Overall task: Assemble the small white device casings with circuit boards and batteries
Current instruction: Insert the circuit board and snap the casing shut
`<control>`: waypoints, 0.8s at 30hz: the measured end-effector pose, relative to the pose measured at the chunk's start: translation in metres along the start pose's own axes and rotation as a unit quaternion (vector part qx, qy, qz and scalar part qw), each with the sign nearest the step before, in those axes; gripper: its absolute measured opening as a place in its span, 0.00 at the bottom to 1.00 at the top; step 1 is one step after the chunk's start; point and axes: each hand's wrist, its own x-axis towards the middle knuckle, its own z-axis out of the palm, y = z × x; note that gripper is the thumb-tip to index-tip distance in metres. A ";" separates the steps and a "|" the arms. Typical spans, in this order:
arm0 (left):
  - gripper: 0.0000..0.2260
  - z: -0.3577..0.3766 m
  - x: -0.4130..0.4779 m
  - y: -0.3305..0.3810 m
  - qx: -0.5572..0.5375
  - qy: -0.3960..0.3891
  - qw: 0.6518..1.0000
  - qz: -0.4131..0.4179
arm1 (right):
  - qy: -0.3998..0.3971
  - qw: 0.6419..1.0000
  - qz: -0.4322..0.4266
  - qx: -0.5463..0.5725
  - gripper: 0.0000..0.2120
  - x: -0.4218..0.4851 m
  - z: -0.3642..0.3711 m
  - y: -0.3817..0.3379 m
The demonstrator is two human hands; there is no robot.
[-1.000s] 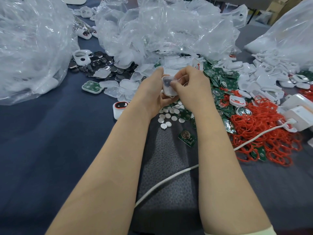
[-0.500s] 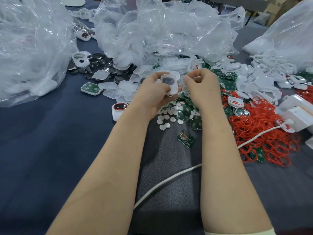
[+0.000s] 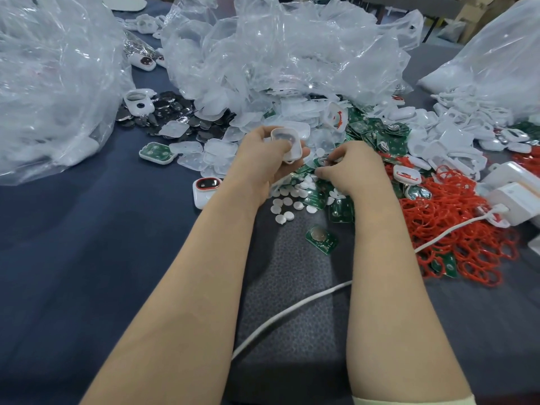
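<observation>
My left hand (image 3: 263,159) grips a small white casing (image 3: 287,143), hollow side up, just above the parts pile. My right hand (image 3: 355,168) is down on the heap of green circuit boards (image 3: 388,141) and white round buttons (image 3: 292,197); its fingertips pinch a small piece there, partly hidden. A lone green circuit board with a coin battery (image 3: 321,238) lies on the grey mat in front of my wrists. A closed white device with a red ring (image 3: 204,188) rests left of my left wrist.
Big clear plastic bags (image 3: 277,51) rise behind and to the left. Coin batteries (image 3: 172,112) and clear covers (image 3: 216,150) lie at the back left. Red rubber rings (image 3: 450,229), white casings (image 3: 455,133), white boxes (image 3: 514,194) and a white cable (image 3: 292,312) are on the right.
My hands have separated. The left one keeps the white casing, now lower. The right hand has dropped from the casing onto the pile of green boards and white buttons.
</observation>
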 end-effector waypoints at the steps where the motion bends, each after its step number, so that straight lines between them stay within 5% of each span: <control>1: 0.10 0.000 0.000 0.000 0.000 0.001 1.000 -0.001 | -0.001 1.000 0.005 -0.015 0.14 0.001 0.002 0.000; 5: 0.08 -0.001 -0.002 0.001 -0.021 -0.008 1.000 -0.012 | -0.005 0.999 0.021 -0.033 0.20 0.006 0.007 0.000; 10: 0.06 -0.001 -0.002 0.001 -0.034 -0.016 0.999 -0.018 | -0.008 1.000 0.015 -0.015 0.13 0.005 0.007 0.000; 19: 0.08 -0.001 -0.002 -0.001 0.006 -0.012 1.000 0.012 | 0.091 0.966 -0.064 0.234 0.05 0.000 0.001 -0.009; 24: 0.09 -0.001 -0.003 -0.002 0.036 -0.015 0.999 0.036 | 0.118 0.949 -0.077 0.282 0.05 -0.003 0.000 -0.013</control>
